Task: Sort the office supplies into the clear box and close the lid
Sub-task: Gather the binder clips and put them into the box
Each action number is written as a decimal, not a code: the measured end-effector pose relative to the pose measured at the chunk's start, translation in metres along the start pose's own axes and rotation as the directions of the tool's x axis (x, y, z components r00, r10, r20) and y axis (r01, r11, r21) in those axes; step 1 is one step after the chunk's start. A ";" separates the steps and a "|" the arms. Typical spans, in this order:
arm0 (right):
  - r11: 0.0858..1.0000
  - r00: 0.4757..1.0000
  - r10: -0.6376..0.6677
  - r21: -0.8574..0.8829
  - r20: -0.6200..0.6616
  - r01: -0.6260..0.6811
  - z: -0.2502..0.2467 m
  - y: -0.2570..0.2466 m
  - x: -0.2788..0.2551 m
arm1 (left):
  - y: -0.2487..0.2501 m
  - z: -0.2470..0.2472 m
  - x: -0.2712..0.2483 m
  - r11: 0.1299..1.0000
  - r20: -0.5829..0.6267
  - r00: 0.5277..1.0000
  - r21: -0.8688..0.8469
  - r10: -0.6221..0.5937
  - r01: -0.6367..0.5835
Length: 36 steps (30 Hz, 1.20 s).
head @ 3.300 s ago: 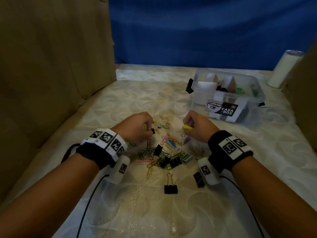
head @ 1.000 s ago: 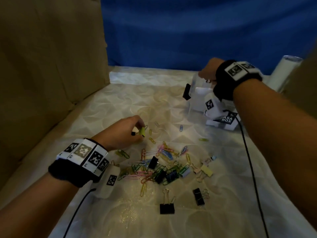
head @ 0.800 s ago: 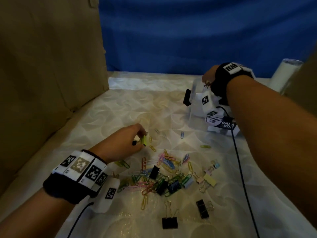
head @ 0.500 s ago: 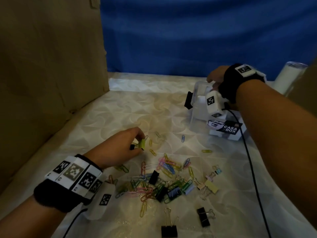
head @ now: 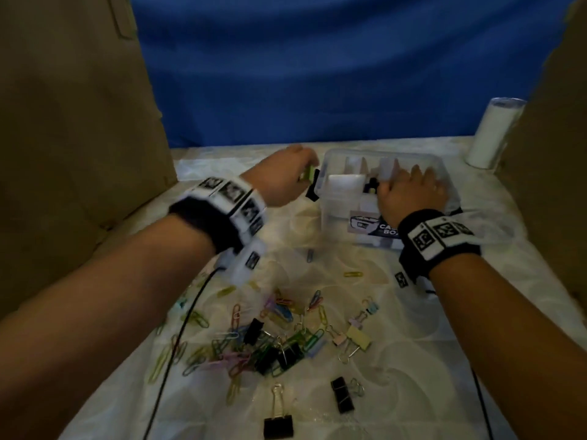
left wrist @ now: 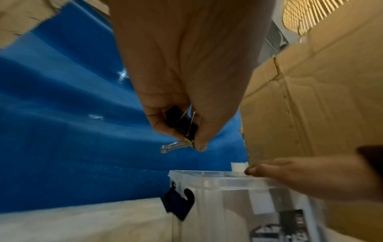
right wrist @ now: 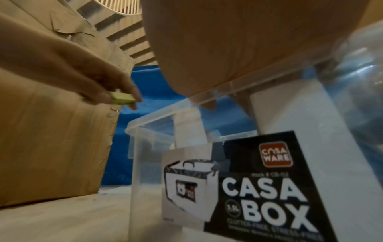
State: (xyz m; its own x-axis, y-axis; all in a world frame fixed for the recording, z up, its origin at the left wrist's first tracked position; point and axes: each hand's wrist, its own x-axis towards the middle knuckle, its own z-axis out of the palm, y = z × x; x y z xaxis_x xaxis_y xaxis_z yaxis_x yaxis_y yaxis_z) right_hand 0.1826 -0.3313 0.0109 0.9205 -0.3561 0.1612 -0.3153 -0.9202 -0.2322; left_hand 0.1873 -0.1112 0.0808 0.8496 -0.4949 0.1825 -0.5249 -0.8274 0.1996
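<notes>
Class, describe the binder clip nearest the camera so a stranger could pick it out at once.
Start at the clear box, then come down past the clip pile to the cloth's near edge. The black binder clip lies there alone, wire handles pointing toward the pile, nearer than any other.

A blue cloth backdrop (head: 317,74) hung in soft folds behind the work surface, which was covered with a cream tablecloth (head: 222,185) bearing a pale swirl pattern. Brown cardboard panels (head: 70,122) stood on the left and right sides, their edges torn in places. The light was dim, and a white slatted fan grille (left wrist: 323,14) showed above the cardboard.
</notes>
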 end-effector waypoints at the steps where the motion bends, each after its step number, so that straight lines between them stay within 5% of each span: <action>1: 1.000 1.000 -0.004 0.002 0.004 0.004 0.000 -0.001 0.000 | 0.006 0.001 0.020 0.998 0.010 1.000 0.058 0.005 -0.006; 9: 1.000 0.999 -0.028 -0.003 0.025 0.028 0.000 -0.002 -0.001 | 0.033 0.029 0.126 0.941 0.173 0.983 0.339 -0.057 -0.005; 17: 0.998 0.998 -0.059 0.007 0.011 0.059 0.001 0.001 -0.001 | 0.029 0.035 0.134 0.927 0.262 0.955 0.374 -0.138 0.031; 25: 0.996 0.996 -0.082 0.042 0.019 0.081 0.001 0.003 0.003 | -0.002 -0.025 0.011 0.976 0.164 0.985 0.215 -0.055 0.019; 31: 0.992 0.997 -0.072 0.103 0.037 0.068 -0.006 -0.001 0.002 | -0.054 -0.054 -0.114 0.974 0.089 0.981 0.159 -0.175 0.159; 34: 0.963 0.968 -0.233 0.116 -0.096 0.243 -0.009 -0.023 -0.017 | -0.080 -0.048 -0.160 0.952 0.142 0.950 0.173 -0.278 0.252; 36: 0.896 0.898 -0.416 0.105 -0.145 0.432 -0.010 -0.048 -0.044 | -0.094 -0.038 -0.184 0.932 0.219 0.911 0.181 -0.350 0.314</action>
State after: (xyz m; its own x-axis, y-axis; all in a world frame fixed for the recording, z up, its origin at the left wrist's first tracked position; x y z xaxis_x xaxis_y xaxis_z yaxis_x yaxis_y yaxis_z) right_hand 0.1547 -0.2736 0.0249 0.9241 0.0393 0.3800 0.1392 -0.9609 -0.2393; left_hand 0.0785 0.0674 0.0649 0.9688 -0.2198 -0.1145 -0.2130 -0.9746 0.0686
